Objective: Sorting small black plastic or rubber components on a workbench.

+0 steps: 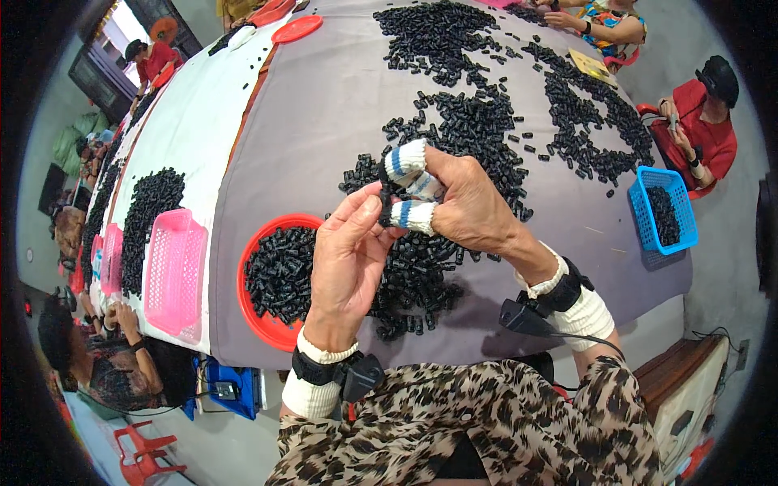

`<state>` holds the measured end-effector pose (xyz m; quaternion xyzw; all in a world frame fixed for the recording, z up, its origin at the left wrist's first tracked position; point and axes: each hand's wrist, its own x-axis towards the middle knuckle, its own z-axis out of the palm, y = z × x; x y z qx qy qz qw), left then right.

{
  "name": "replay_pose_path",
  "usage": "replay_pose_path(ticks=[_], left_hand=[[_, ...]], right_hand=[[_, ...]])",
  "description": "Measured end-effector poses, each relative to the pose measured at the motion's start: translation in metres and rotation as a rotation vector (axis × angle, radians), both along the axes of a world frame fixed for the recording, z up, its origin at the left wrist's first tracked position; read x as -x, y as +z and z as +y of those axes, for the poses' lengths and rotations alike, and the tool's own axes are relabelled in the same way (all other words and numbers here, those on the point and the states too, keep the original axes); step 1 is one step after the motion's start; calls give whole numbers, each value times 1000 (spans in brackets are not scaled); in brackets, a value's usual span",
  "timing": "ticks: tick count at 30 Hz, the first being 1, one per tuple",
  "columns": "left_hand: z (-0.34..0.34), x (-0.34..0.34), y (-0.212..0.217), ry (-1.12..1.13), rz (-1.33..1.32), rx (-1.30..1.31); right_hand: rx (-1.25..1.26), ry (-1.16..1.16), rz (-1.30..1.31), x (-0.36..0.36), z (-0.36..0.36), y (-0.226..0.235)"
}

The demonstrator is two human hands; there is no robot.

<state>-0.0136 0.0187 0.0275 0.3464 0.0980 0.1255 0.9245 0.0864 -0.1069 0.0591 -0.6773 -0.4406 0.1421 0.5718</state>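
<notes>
My left hand [344,259] is raised over the table, its thumb and fingers pinched at a small black cylindrical part [386,194]. From the other side my right hand [478,202] grips the same part between thumb and finger. White finger covers with a blue stripe [409,215] wrap the right hand's digits, black at the tips. Fingers partly hide the part, so its details cannot be made out. Beneath and beyond both hands spreads a heap of like black parts [474,134]. Beside my left hand stands a round red basin [244,279] filled with them.
A blue basket [689,223] with black parts stands at the right table edge. Pink baskets [174,271] and another black pile [150,202] lie on the white cloth at left. A red lid [297,29] lies far off. Several people sit around the tables.
</notes>
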Motion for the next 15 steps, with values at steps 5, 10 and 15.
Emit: replay_pose_path(ticks=[5,10,15], left_hand=[[2,0,-2,-7,8,-155],[3,-2,0,-44,24,-139],[-4,-5,0,-27,-2,-125]], right_hand=[[-43,19,-55,-4,-3,-5],[-63,29,-118,-6,-2,-12],[-19,21,-168,-5,-2,-16]])
